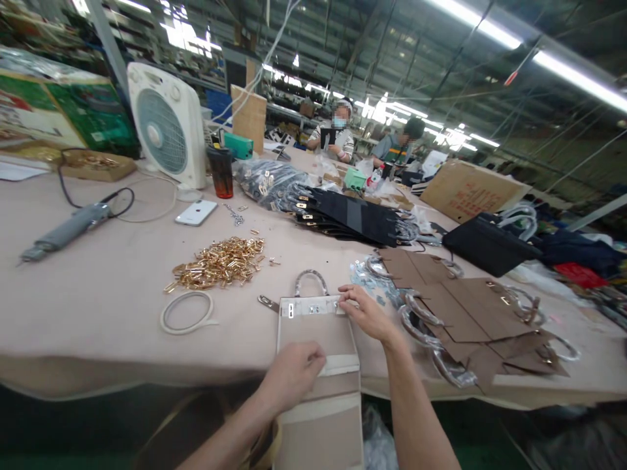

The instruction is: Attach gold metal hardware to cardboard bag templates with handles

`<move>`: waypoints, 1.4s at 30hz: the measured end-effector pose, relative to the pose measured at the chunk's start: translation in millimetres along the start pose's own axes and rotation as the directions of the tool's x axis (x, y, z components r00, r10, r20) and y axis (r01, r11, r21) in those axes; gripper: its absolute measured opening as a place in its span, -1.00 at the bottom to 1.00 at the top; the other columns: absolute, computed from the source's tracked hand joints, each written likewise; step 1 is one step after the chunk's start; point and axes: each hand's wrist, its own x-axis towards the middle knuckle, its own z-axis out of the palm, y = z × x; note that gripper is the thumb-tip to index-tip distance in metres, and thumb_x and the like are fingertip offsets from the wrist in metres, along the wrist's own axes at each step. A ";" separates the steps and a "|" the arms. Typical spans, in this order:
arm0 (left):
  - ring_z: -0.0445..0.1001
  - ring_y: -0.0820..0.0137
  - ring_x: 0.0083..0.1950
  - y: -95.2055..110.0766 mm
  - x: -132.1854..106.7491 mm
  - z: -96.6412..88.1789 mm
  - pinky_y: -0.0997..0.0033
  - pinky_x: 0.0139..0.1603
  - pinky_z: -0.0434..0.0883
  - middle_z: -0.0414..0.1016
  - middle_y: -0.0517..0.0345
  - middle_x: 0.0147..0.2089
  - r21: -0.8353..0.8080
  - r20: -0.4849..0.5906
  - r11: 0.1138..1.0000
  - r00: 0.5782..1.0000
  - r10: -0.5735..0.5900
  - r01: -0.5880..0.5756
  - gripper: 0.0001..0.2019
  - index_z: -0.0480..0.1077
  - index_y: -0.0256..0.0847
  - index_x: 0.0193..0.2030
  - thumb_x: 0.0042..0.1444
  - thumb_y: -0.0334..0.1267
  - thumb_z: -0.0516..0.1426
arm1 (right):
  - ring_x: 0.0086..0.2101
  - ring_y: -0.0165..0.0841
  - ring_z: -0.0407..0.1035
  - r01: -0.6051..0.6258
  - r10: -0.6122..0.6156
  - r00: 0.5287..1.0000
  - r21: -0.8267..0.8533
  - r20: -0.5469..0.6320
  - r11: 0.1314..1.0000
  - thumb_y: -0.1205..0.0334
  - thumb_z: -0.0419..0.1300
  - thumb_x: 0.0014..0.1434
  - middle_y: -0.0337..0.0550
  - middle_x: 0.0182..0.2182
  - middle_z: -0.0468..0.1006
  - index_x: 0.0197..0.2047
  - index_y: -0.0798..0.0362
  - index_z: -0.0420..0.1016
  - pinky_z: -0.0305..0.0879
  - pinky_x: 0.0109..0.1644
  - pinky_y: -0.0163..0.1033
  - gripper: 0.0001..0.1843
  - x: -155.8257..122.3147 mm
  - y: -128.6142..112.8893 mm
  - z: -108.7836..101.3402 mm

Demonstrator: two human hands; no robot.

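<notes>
A beige bag panel (316,336) with a plastic-wrapped handle (311,279) lies at the table's near edge and hangs over it. My left hand (292,372) is closed on the panel's lower fold, thumb on top. My right hand (365,314) rests on the panel's top right corner, fingers bent and pressed on its edge beside small metal fittings. A pile of gold metal clasps (220,262) lies to the upper left, with a white ring (189,312) just below it.
Brown bag panels (470,307) with wrapped handles lie to the right, black bags (362,219) behind. A grey power tool (63,232), white phone (196,212), dark cup (222,173) and fan (164,124) stand at left. Two people sit far back.
</notes>
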 end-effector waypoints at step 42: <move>0.55 0.41 -0.34 -20.2 -0.6 -3.8 0.35 -0.19 0.50 0.55 0.12 -0.10 -0.290 0.116 0.956 0.990 0.077 -0.040 -0.29 0.08 -0.16 0.52 0.21 -0.30 0.10 | -0.15 -0.22 0.53 -0.059 0.172 0.827 0.221 -0.536 0.973 -0.01 0.23 0.33 -0.01 -0.09 0.65 0.06 0.05 0.57 0.47 0.00 -0.08 -0.63 -35.6 -15.2 40.1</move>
